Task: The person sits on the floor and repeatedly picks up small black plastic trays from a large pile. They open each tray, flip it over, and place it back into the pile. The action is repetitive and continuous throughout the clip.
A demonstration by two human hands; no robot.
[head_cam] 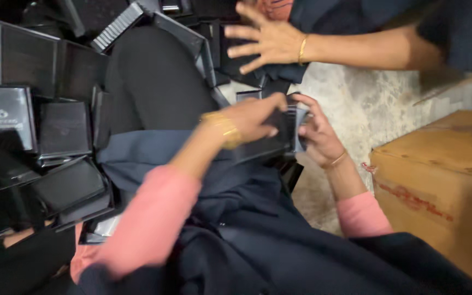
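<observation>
My left hand [255,116], in a pink sleeve with a gold bangle, lies across the top of a flat black box [266,143] held over my lap. My right hand [317,134] grips the same box at its right end, fingers curled around the edge. Both hands are closed on the black box. My lap is covered by dark blue cloth [258,229].
A heap of black boxes [45,125] fills the left side. Another person's hand [266,38] with a gold bangle reaches in from the top right, fingers spread over boxes. A brown cardboard carton [443,175] stands on the right, on a speckled concrete floor [356,104].
</observation>
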